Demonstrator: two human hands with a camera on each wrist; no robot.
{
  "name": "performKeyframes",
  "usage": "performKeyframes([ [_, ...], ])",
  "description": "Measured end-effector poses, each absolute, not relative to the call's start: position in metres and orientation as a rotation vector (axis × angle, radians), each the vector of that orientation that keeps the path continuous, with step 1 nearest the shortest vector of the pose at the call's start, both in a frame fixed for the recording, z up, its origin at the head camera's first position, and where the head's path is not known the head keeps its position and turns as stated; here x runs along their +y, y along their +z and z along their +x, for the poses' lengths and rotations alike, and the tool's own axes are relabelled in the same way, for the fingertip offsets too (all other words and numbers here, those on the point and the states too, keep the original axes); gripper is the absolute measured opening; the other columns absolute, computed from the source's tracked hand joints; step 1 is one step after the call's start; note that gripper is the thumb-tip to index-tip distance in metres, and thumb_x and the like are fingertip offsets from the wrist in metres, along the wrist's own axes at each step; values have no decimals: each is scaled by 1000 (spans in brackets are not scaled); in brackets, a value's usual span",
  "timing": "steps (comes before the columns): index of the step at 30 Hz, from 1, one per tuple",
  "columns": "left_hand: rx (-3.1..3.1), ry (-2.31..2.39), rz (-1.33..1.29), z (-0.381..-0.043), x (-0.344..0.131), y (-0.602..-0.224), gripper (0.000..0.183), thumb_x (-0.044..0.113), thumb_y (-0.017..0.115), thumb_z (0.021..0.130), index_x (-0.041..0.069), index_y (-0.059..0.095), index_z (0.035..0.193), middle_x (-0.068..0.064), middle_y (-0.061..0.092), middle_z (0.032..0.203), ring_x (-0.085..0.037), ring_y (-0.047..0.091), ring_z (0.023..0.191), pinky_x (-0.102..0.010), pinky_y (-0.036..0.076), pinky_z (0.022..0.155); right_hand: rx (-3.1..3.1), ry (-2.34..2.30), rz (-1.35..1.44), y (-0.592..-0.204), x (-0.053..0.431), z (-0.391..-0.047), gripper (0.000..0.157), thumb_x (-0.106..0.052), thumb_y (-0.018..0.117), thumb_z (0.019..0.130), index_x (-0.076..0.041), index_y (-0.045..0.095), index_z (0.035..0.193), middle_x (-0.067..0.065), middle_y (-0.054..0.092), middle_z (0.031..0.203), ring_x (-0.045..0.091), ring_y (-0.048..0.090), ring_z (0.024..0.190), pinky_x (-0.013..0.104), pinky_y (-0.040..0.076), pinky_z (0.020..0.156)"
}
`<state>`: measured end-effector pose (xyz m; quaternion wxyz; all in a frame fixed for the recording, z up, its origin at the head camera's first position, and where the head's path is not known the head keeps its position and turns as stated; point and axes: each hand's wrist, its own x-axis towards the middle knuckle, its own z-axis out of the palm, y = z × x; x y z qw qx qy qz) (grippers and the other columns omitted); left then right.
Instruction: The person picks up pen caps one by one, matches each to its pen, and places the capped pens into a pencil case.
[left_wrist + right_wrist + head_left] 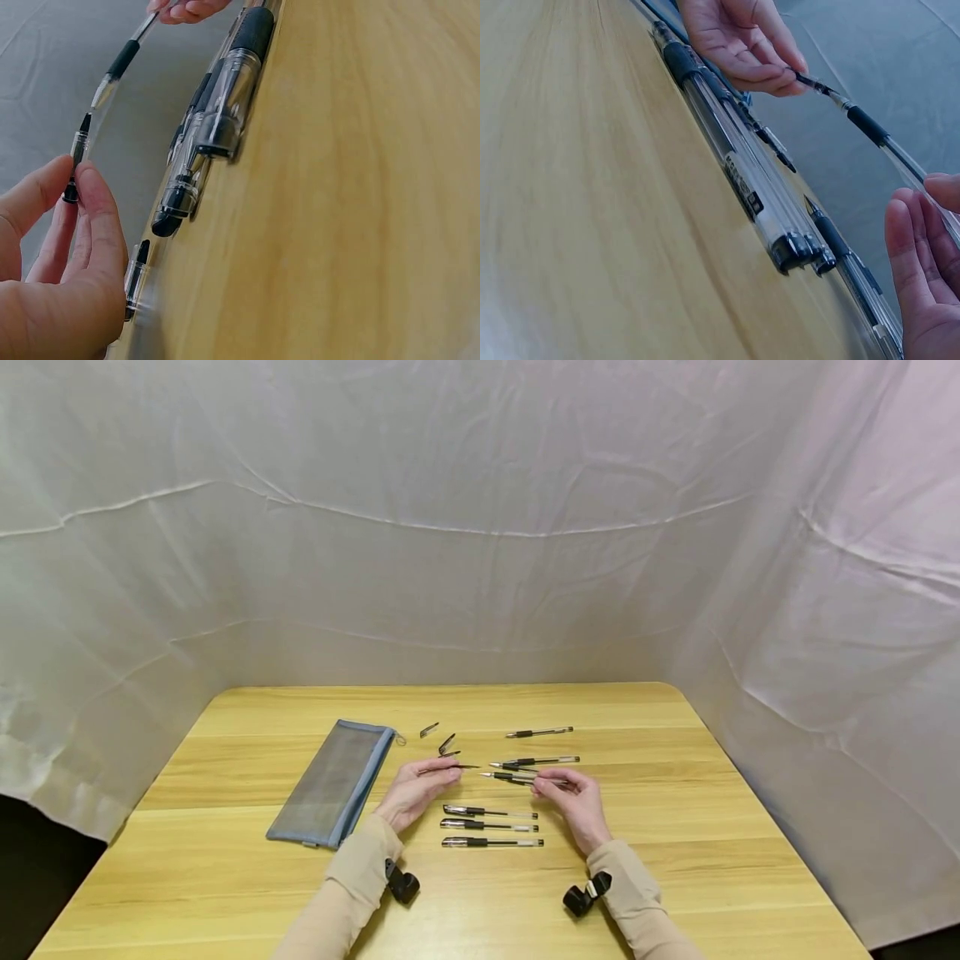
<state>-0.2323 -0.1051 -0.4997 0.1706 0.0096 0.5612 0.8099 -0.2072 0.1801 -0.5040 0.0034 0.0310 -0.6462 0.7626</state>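
Note:
In the head view my left hand (415,789) is left of centre above the table, and my right hand (573,802) faces it from the right. Thumb and fingers of the left hand pinch a clear pen cap with a black clip (79,142). The right hand grips an uncapped gel pen (866,126) by its clear barrel, black grip and metal tip pointing left. In both wrist views the pen's tip is right at the cap, roughly in line with it. Three capped pens (490,827) lie in a row between the hands, nearer the person.
Uncapped pens (540,732) lie beyond the right hand, one partly overlapped by the held pen. Several loose caps (429,729) lie beyond the left hand. A grey mesh pouch with blue edging (322,785) lies at the left. Pale fabric (480,568) hangs around the wooden table.

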Motion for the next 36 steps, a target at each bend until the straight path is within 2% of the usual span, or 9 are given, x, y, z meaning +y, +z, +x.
performKeyframes([
  [4,1571,2315,16,-233,-104,-499,47,-7,60,95,-17,46,139,-6,71,115,-17,70,109,-27,54,100,-2014,2383,104,-504,178,-208,41,3,74,84,22,57,116,3,77,86,15,74,78,39,62,80],
  [6,1563,2320,20,-233,-103,-499,46,-8,60,95,-17,46,138,-2,72,110,-17,71,107,-26,55,98,-2015,2377,111,-505,177,-209,40,3,74,85,23,57,116,2,77,86,14,74,78,37,62,80],
  [22,1562,2300,60,-232,-104,-498,49,-7,61,95,-19,44,139,0,74,106,-16,73,103,-24,57,93,-2021,2358,140,-504,174,-207,39,3,75,85,22,59,115,-1,77,85,12,73,77,29,62,78],
  [26,1553,2308,36,-232,-103,-497,47,-8,62,93,-18,47,137,-9,70,117,-18,72,105,-25,57,93,-2009,2357,144,-505,173,-207,33,3,75,84,18,63,111,2,77,86,14,74,77,32,62,77],
  [30,1552,2305,24,-231,-101,-496,42,-9,62,93,-16,53,133,-25,52,143,-18,72,106,-25,56,94,-2031,2347,139,-505,172,-207,37,2,75,84,20,61,113,2,77,86,13,74,78,34,62,79],
  [33,1562,2284,44,-230,-100,-496,40,-8,61,94,-15,55,133,-28,39,153,-15,71,105,-25,56,96,-2055,2343,146,-505,171,-207,42,1,76,83,22,58,115,0,77,86,12,73,78,34,62,79],
  [36,1569,2266,74,-230,-100,-496,41,-8,61,94,-15,54,134,-29,36,154,-14,71,105,-26,55,97,-2065,2348,169,-505,171,-207,46,1,76,84,24,55,117,0,77,86,12,74,78,33,62,79],
])
